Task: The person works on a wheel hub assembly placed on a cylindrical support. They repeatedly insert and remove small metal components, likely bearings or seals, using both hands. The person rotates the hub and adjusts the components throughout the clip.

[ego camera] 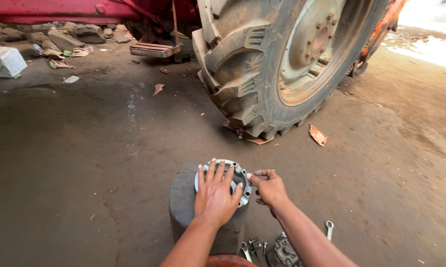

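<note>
Your left hand (214, 197) lies flat, fingers spread, on the round shiny metal ring (223, 181) atop the grey stone block (183, 202) | your right hand (268, 188) pinches its right edge | big muddy tyre (262, 64) behind | white woven box (4, 61) on the floor, top-left corner.

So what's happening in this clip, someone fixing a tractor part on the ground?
A person works on a dirt floor beside a large tractor wheel. Their left hand lies flat, fingers spread, on a round metal flanged part that sits on top of a dark cylindrical block. Their right hand is at the part's right edge, fingers curled; whether it grips anything is unclear. Bolts, another metal piece and a small wrench lie on the ground nearby.
</note>
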